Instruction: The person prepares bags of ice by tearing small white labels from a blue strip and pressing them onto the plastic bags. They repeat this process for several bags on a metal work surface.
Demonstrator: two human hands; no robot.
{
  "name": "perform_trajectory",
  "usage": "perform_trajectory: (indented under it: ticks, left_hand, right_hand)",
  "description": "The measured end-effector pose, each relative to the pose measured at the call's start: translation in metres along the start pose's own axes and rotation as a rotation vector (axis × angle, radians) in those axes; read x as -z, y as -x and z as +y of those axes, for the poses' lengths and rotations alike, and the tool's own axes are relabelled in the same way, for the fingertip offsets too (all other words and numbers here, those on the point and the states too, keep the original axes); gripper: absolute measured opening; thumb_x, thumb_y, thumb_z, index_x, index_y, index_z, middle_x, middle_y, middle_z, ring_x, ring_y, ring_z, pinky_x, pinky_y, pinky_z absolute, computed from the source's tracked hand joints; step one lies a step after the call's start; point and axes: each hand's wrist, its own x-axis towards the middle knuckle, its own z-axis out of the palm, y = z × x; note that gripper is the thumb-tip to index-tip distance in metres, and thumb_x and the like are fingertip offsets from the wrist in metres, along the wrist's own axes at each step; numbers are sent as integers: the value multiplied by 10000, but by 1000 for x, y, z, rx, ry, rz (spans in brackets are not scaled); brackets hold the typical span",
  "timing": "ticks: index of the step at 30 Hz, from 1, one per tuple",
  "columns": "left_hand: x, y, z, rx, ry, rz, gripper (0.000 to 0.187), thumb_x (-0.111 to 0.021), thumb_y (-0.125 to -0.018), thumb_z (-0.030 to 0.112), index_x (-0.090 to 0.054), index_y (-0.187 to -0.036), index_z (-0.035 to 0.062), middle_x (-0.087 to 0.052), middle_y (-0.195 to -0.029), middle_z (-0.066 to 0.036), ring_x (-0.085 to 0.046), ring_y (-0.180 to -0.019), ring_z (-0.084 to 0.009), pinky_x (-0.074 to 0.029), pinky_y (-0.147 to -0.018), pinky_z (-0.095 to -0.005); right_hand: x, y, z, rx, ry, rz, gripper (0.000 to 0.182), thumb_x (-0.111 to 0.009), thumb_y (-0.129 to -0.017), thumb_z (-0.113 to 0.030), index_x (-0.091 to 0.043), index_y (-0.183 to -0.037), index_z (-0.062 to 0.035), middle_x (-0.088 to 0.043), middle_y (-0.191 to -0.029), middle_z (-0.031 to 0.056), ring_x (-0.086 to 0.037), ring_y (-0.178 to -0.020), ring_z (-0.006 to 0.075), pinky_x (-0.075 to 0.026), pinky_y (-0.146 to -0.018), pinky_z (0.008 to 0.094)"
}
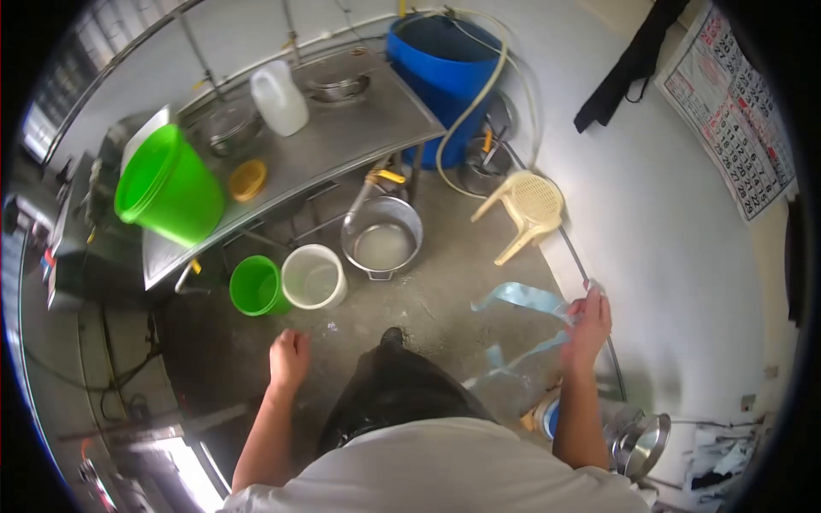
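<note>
My right hand (590, 325) is closed on a light blue strip (526, 297), thin and see-through like film or ribbon. One length of it curves out to the left, and other lengths trail lower down toward my legs. My left hand (291, 355) hangs over the floor below the buckets with its fingers curled; whether anything is inside them is hidden. Nearest to it stand a small green bucket (256, 285) and a white bucket (314, 276). A metal pot (382, 238) with shallow liquid sits beside them.
A steel counter (342, 154) holds a large green bucket (171, 188), a white jug (280, 98), and a yellow bowl (248, 180). Behind it stands a blue barrel (445, 73) with a hose. A cream plastic stool (532, 205) is near the right wall; metal pots lie lower right.
</note>
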Motion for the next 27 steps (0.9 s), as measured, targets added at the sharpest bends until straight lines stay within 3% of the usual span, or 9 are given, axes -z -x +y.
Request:
perform_trajectory:
  ticks: [3,6,8,15,17,18,20,22,27]
  left_hand:
    - [-24,-134,60,-19,22,14,196,-723,-994,194,-732,-990,-2,-738,-884,-223,-726,-820,-423,-571,-757,-486]
    - [-48,-250,145,-231,102,42,186,-705,-1011,178,-744,-1053,1,-754,-936,-222,-735,-867,-413,-577,-790,-472]
    - [-74,-319,208,-314,142,33,197,-705,-1014,179,-736,-1061,-10,-757,-964,-226,-734,-879,-409,-578,-802,-466]
    - [-228,-485,368,-753,130,97,296,-741,-983,214,-701,-1187,4,-728,-1115,-225,-686,-1012,-433,-542,-900,-518]
    - [-272,-519,400,-591,54,-215,305,-720,-996,283,-720,-1124,6,-732,-1084,-222,-687,-1032,-439,-536,-902,-538]
    - [-284,-542,419,-612,47,-215,305,-720,-996,283,-720,-1124,6,-732,-1084,-222,-687,-1032,-439,-536,-902,-538]
    - [-304,-590,458,-644,-167,-563,323,-710,-999,327,-737,-1057,10,-735,-1052,-224,-687,-1052,-444,-536,-912,-548]
    - [-323,-648,487,-766,-143,-430,287,-717,-993,303,-739,-995,17,-731,-1005,-227,-686,-1039,-448,-537,-908,-547]
    - [-356,-842,552,-682,41,-58,343,-731,-982,279,-741,-1104,-42,-736,-1069,-279,-688,-1062,-467,-544,-949,-531]
  right_hand:
    - [-9,-54,-44,70,58,142,333,-616,-1116,-355,-733,-1263,-80,-588,-751,-38,-485,-665,41,-334,-516,244]
    - [2,-120,-46,284,15,146,306,-606,-1119,-304,-714,-1293,-77,-568,-750,-42,-468,-632,45,-325,-520,229]
    - [-3,-155,-56,265,2,242,320,-589,-1135,-303,-706,-1290,-50,-569,-742,-34,-471,-630,41,-355,-535,225]
    - [-36,-318,-62,314,-41,339,342,-597,-1134,-319,-692,-1299,-35,-564,-739,-31,-486,-639,44,-377,-542,230]
    - [-49,-368,-70,303,-28,378,328,-599,-1133,-298,-688,-1298,-29,-549,-735,-33,-491,-645,48,-390,-558,231]
    - [-52,-390,-76,305,-45,393,328,-599,-1133,-298,-688,-1298,-29,-549,-735,-33,-491,-645,48,-390,-558,231]
    - [-56,-434,-95,300,-53,438,262,-602,-1131,-234,-700,-1256,-25,-573,-752,-19,-514,-674,54,-401,-607,233]
    - [-58,-475,-109,307,-86,458,259,-604,-1129,-223,-695,-1268,-24,-573,-766,-20,-518,-684,54,-405,-616,229]
    - [-55,-547,-129,354,-68,574,272,-601,-1127,-211,-678,-1314,-28,-574,-820,-31,-525,-731,46,-418,-652,219]
